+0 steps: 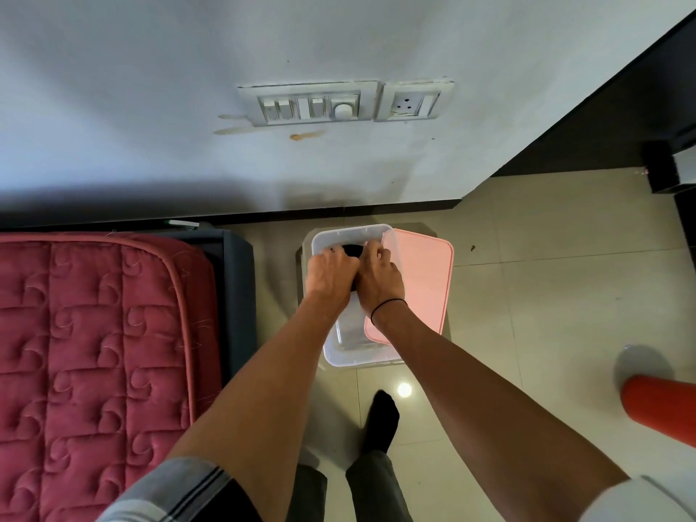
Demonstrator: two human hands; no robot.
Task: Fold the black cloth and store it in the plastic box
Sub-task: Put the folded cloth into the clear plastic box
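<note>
A clear plastic box stands on a low stool on the floor by the wall. Its pink lid leans against the box's right side. My left hand and my right hand are side by side inside the box, both closed on the black cloth. Only a small dark bundle of the cloth shows between and beyond my fingers; the rest is hidden under my hands.
A bed with a red quilted mattress fills the left. The wall with a switch panel is just behind the box. A red cylinder lies on the tiled floor at the right. My foot in a black sock stands below the box.
</note>
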